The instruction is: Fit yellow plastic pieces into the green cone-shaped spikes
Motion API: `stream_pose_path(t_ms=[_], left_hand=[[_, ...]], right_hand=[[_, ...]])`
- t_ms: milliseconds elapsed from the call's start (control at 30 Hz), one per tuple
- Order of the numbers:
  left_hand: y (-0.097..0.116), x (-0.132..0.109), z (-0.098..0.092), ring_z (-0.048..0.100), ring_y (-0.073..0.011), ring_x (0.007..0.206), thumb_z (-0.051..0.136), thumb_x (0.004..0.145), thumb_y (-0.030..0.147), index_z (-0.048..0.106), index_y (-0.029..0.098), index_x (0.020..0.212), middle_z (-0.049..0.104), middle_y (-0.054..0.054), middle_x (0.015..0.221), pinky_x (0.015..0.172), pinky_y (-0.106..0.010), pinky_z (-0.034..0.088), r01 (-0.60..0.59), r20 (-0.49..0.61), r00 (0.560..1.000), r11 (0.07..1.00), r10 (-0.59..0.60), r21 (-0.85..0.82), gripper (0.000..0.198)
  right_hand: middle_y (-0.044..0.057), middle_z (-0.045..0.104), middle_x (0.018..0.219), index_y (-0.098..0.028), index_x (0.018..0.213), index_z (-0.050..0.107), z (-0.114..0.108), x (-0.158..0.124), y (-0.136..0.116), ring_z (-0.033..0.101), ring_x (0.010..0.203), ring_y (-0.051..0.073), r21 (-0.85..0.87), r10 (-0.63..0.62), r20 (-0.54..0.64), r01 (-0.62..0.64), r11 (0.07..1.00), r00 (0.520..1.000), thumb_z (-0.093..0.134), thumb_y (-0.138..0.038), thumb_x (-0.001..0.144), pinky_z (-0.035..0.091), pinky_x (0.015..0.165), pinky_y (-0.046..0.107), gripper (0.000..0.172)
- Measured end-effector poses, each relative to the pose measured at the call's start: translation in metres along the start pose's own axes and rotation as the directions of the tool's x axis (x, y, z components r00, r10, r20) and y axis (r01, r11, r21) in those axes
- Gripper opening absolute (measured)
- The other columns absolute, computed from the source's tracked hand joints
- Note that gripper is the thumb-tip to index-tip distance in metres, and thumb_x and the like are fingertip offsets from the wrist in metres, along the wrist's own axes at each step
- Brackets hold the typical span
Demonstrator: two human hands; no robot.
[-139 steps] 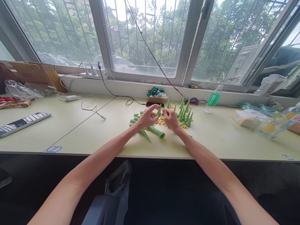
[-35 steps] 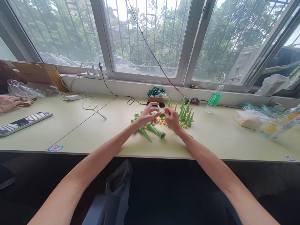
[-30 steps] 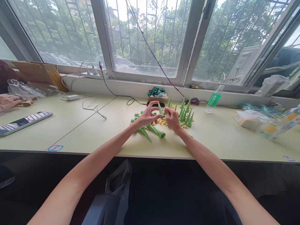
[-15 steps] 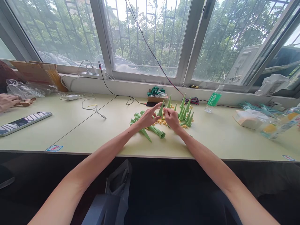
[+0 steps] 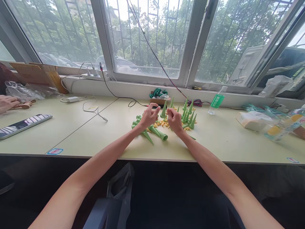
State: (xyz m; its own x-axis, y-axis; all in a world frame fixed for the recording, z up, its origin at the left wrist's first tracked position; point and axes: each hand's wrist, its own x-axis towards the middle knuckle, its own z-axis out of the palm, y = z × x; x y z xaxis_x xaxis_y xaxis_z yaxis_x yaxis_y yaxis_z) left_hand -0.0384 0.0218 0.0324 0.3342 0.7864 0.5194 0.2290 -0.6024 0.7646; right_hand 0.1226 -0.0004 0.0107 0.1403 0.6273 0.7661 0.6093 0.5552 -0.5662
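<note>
Loosely bent, the fingers of my left hand (image 5: 149,116) are a little apart, with nothing visible between them. Just to its right a green plastic cone spike (image 5: 163,110) stands upright between my hands. My right hand (image 5: 174,120) is closed, thumb against fingers; whatever it may hold is hidden. Beyond it several green cone spikes (image 5: 190,108) stand upright. Small yellow pieces (image 5: 164,123) lie scattered under and between the hands. Below my left hand, more green spikes lie on their sides, one with its hollow end (image 5: 164,137) facing me.
A small box with green ties (image 5: 158,100) and a dark phone (image 5: 152,105) sit behind. A water bottle (image 5: 217,100) stands right, near a tissue pack (image 5: 252,120). On the left are a cable (image 5: 96,111), a tablet (image 5: 26,125) and another person's hand (image 5: 8,103).
My left hand has drawn back leftward from the upright cone, its index finger now bent instead of stretched out. The cone stays standing. My right hand has barely moved.
</note>
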Motion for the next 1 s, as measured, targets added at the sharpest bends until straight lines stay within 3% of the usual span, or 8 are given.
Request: stream_pose_path(t_ms=[67,167,267,500,767,867,1000], left_hand=[[0.0021,-0.0001,-0.0008,0.046,-0.0090,0.034,0.041,0.096,0.062,0.046,0.019,0.113,0.054,0.006,0.048,0.039,-0.017,0.032,0.130,0.096,0.988,0.982,-0.118,-0.134,0.046],[0.0027,-0.0003,-0.0013,0.049,-0.0110,0.033,0.038,0.095,0.066,0.045,0.020,0.104,0.058,0.002,0.050,0.034,-0.017,0.026,0.304,0.269,0.935,0.915,-0.232,-0.267,0.048],[0.0016,-0.0007,-0.0019,0.052,-0.0121,0.034,0.047,0.091,0.067,0.045,0.020,0.097,0.061,-0.001,0.052,0.033,-0.018,0.026,0.361,0.326,0.907,0.888,-0.265,-0.285,0.047],[0.0006,0.0001,-0.0039,0.052,-0.0102,0.037,0.060,0.084,0.066,0.047,0.019,0.093,0.063,-0.002,0.056,0.033,-0.017,0.029,0.370,0.292,0.914,0.874,-0.281,-0.316,0.050],[-0.0014,0.0016,-0.0045,0.055,-0.0111,0.043,0.069,0.079,0.062,0.051,0.018,0.102,0.066,-0.004,0.062,0.036,-0.018,0.035,0.356,0.251,0.924,0.890,-0.289,-0.285,0.053],[-0.0019,0.0003,-0.0045,0.056,-0.0109,0.046,0.072,0.079,0.057,0.052,0.017,0.104,0.065,-0.003,0.066,0.037,-0.018,0.037,0.286,0.227,0.946,0.927,-0.232,-0.244,0.051],[-0.0047,-0.0016,-0.0036,0.057,-0.0098,0.049,0.072,0.079,0.052,0.052,0.019,0.110,0.059,0.003,0.067,0.042,-0.018,0.041,0.090,0.166,0.984,0.988,-0.068,-0.128,0.049]], right_hand=[[-0.004,0.036,0.055,-0.022,0.065,0.034,-0.0001,-0.0006,0.0000,0.030,0.054,0.011,-0.001,-0.024,0.025,0.024,1.000,0.999,0.035,-0.052,0.099,0.027,0.055,0.026,0.046],[-0.005,0.036,0.056,-0.021,0.066,0.038,0.0014,-0.0025,0.0006,0.030,0.054,0.010,0.019,-0.067,0.078,0.066,0.998,0.995,0.035,-0.054,0.099,0.027,0.055,0.025,0.046],[-0.005,0.035,0.056,-0.021,0.068,0.041,0.0036,-0.0043,0.0017,0.028,0.053,0.010,0.029,-0.091,0.108,0.088,0.996,0.990,0.035,-0.054,0.099,0.026,0.054,0.025,0.046],[-0.005,0.036,0.057,-0.021,0.069,0.044,0.0050,-0.0047,0.0046,0.030,0.053,0.010,0.030,-0.086,0.123,0.082,0.996,0.989,0.037,-0.051,0.099,0.027,0.055,0.025,0.043],[-0.005,0.036,0.055,-0.021,0.068,0.040,0.0052,-0.0044,0.0063,0.029,0.053,0.010,0.039,-0.059,0.140,0.054,0.998,0.988,0.039,-0.047,0.097,0.026,0.054,0.025,0.039],[-0.005,0.037,0.055,-0.021,0.067,0.040,0.0045,-0.0041,0.0059,0.031,0.052,0.011,0.050,-0.045,0.141,0.039,0.998,0.989,0.039,-0.045,0.097,0.026,0.053,0.026,0.038],[-0.004,0.035,0.054,-0.022,0.065,0.037,0.0025,-0.0034,0.0032,0.030,0.052,0.011,0.054,-0.019,0.146,0.011,0.998,0.989,0.038,-0.044,0.097,0.025,0.053,0.026,0.039]])
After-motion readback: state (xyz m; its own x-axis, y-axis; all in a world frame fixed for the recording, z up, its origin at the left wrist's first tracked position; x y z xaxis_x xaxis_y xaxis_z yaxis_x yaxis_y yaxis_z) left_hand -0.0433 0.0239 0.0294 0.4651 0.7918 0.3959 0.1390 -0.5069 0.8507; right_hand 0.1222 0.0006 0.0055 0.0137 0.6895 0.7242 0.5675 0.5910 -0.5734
